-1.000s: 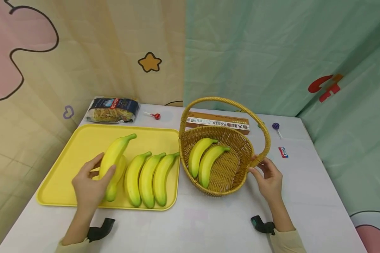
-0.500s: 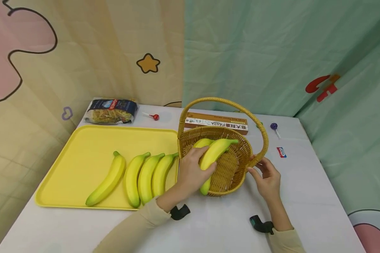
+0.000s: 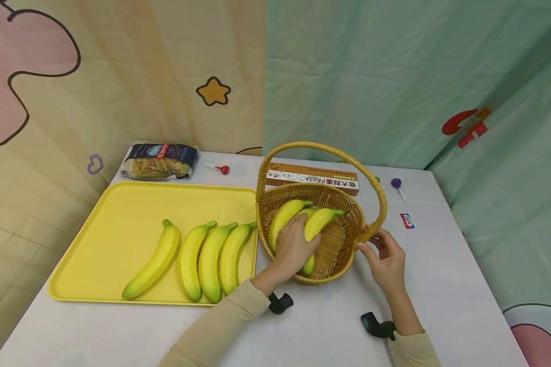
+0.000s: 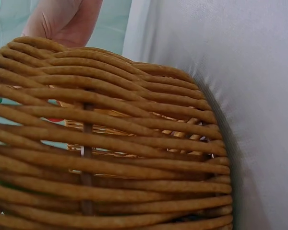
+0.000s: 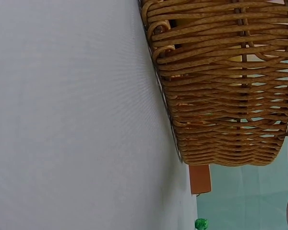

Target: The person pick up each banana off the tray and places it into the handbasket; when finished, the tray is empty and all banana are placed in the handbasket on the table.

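Observation:
Inside the wicker basket, my left hand grips a yellow banana with a green stem. A second banana lies along the basket's left wall, and another between them is mostly covered by the hand. At the basket's right side, my right hand pinches the rim near the foot of the tall handle. In the left wrist view the woven wall hides the left hand's fingers. The basket's outer side fills the upper right of the right wrist view.
Left of the basket, a yellow tray bears several bananas. Behind stand a pasta bag, a red lollipop and a pasta box. A purple lollipop and a small red-and-blue packet lie at the right.
My left hand has carried a banana from the tray rightward and lowered it into the basket beside the two others. The right hand keeps its hold on the rim.

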The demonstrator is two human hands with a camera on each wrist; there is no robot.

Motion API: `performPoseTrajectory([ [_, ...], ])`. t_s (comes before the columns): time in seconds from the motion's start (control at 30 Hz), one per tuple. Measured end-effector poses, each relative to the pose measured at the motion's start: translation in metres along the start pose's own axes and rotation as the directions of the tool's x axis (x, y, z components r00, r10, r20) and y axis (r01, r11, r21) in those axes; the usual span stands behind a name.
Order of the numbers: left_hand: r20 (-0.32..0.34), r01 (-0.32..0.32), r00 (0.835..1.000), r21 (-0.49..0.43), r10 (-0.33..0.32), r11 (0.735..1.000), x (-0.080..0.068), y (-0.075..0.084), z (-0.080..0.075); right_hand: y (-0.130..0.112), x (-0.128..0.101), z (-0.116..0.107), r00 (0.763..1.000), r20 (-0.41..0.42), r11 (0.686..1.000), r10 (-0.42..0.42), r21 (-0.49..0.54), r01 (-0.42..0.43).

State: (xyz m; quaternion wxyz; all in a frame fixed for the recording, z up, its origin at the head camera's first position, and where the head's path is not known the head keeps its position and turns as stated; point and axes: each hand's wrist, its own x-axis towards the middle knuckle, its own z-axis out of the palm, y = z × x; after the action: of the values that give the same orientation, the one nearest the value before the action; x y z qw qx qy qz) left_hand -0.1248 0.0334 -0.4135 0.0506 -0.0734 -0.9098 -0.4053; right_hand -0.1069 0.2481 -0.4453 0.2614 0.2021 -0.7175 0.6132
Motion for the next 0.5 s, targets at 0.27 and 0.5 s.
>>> performPoseTrajectory([
  [0.27, 0.0, 0.047, 0.999, 0.074, -0.047, 0.996, 0.0018, 0.0014, 0.0033, -0.0005, 0.0017, 0.0002, 1.0, 0.001, 1.0, -0.023, 0.021, 0.023],
  [0.5, 0.008, 0.007, 1.0, 0.061, -0.007, 0.998, -0.0021, 0.0015, 0.0019, 0.0006, -0.0013, -0.0008, 1.0, 0.006, 1.0, 0.008, -0.025, -0.007],
])
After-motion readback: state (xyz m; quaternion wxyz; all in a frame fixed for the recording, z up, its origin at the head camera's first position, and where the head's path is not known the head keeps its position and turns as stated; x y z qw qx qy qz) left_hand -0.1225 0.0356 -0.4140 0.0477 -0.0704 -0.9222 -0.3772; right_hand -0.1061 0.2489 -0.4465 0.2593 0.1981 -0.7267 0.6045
